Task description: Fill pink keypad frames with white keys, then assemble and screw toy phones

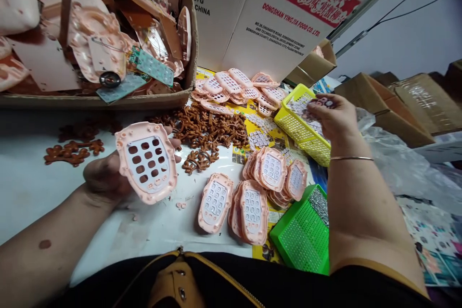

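Note:
My left hand (103, 175) is closed round the edge of a pink plastic phone-toy shell (146, 163), its inner side facing me. Rows of square holes run through the shell's white panel. Over a yellow basket (301, 122) of small white button pads, my right hand (338, 116) pinches a small button pad (325, 102), partly hidden by the fingers. Between the hands lie pink shells with pads seated in them: a single shell (215, 203), a front stack (252, 212) and a stack behind it (271, 169).
Brown plastic pieces (205, 127) lie heaped mid-table, with more pink shells (231, 84) behind. A green basket (301, 236) holds small metal parts. At the left stands a big carton (191, 33) of shells and circuit boards. Loose button pads (258, 139) lie near the yellow basket.

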A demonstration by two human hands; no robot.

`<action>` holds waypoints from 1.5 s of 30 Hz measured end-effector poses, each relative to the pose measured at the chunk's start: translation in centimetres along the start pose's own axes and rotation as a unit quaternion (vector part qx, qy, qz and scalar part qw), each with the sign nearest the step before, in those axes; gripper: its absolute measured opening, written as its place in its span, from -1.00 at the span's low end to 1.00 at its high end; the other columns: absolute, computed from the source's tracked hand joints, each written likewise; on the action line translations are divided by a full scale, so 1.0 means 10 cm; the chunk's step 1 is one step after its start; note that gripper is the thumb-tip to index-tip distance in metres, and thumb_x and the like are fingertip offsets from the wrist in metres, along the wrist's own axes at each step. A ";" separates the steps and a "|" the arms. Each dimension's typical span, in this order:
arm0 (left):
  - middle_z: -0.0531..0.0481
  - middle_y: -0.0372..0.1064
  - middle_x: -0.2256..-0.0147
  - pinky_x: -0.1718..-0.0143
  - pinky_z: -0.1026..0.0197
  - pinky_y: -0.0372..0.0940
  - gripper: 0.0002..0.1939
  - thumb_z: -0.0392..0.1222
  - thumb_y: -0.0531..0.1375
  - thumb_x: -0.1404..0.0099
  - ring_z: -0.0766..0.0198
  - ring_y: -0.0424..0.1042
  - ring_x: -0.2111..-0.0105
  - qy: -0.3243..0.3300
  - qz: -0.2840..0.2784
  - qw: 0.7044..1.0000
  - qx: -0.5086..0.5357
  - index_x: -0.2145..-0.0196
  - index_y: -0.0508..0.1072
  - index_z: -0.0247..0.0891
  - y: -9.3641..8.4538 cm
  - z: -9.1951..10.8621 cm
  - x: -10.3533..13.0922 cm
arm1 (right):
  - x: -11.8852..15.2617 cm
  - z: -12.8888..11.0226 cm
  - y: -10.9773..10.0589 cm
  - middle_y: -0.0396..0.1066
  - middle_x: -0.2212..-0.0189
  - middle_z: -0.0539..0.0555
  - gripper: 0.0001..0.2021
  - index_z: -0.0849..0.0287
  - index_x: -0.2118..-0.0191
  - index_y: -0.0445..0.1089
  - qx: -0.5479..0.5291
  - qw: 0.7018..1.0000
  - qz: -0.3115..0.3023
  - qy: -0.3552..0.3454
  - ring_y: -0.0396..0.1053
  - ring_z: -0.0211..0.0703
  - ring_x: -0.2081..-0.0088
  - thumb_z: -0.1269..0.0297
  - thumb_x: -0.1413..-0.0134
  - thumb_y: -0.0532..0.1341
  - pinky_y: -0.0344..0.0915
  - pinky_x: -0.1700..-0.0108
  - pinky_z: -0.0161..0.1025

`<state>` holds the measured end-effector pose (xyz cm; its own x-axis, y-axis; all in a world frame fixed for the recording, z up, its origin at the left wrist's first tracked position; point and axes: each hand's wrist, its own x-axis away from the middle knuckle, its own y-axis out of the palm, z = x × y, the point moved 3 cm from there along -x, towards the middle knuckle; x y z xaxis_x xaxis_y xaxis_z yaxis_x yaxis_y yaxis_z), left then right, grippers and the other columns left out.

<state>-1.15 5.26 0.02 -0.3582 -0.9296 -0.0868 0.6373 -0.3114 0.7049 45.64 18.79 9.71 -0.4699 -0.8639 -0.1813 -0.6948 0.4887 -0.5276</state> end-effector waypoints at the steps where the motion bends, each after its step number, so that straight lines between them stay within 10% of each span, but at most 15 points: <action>1: -0.20 0.55 -0.03 0.19 -0.17 0.53 0.01 0.11 0.42 0.01 -0.24 0.58 0.07 0.002 0.003 1.000 -0.004 -0.37 0.20 -0.02 0.02 0.02 0.00 | 0.07 0.00 0.12 0.42 0.37 -0.04 -0.67 0.12 0.22 0.43 -0.014 1.000 -0.027 -0.002 0.40 -0.27 0.37 0.42 0.22 0.39 0.47 0.17 -0.20; 7: -0.17 0.55 -0.03 -0.14 -0.31 0.33 -0.02 0.10 0.39 -0.05 -0.28 0.47 -0.11 0.020 -0.035 0.999 0.002 -0.37 0.18 -0.11 0.08 0.05 -0.02 | 0.36 0.05 0.65 0.43 0.49 -0.09 -0.68 0.14 0.35 0.50 -0.021 0.986 -0.167 0.020 0.34 -0.30 0.46 0.27 0.37 0.48 0.38 0.35 -0.29; 16: -0.25 0.50 -0.08 -0.13 -0.28 0.32 -0.07 0.09 0.37 -0.12 -0.15 0.57 0.05 0.012 -0.087 0.994 0.062 -0.35 0.18 -0.22 0.04 0.01 -0.04 | 0.59 -0.34 0.59 0.37 0.48 -0.09 -0.69 0.04 0.23 0.42 -0.081 0.981 -0.173 0.028 0.36 -0.30 0.51 0.06 0.09 0.39 0.44 0.42 -0.27; 31: -0.25 0.50 -0.09 -0.27 -0.22 0.17 -0.28 0.14 0.39 -0.07 -0.19 0.39 -0.20 0.005 -0.082 0.991 0.106 -0.09 0.46 -0.32 0.00 -0.09 -0.07 | 1.98 -1.05 1.11 0.51 0.27 -0.02 -0.72 -0.06 0.11 0.47 -0.220 0.922 -0.320 -0.011 0.50 -0.15 0.25 0.09 -0.03 0.36 0.55 0.16 -0.08; 39: -0.30 0.47 -0.11 -0.22 -0.17 0.21 -0.18 0.17 0.39 -0.04 -0.23 0.38 -0.19 -0.023 -0.098 0.986 0.132 -0.16 0.40 -0.34 0.04 -0.13 -0.05 | 2.82 -1.32 1.21 0.59 0.13 -0.09 -0.81 -0.34 0.24 0.59 -0.169 0.923 -0.200 -0.282 0.54 -0.04 0.04 0.23 -0.09 0.39 0.49 -0.10 0.13; 45: -0.27 0.51 -0.04 -0.04 -0.06 0.35 -0.12 0.23 0.45 0.10 -0.14 0.51 -0.01 -0.056 -0.084 0.989 0.105 -0.10 0.46 -0.30 0.12 -0.08 0.00 | 3.13 -1.22 1.42 0.59 0.04 0.09 -0.78 -0.04 0.13 0.61 -0.068 0.859 -0.131 -0.491 0.57 -0.10 0.03 0.42 -0.22 0.27 0.55 0.02 -0.09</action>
<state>0.11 4.70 0.33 -0.5280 -0.8368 -0.1450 0.4106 -0.4010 0.8189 14.39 0.18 6.63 0.3513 -0.6001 -0.7187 -0.7949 0.2145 -0.5676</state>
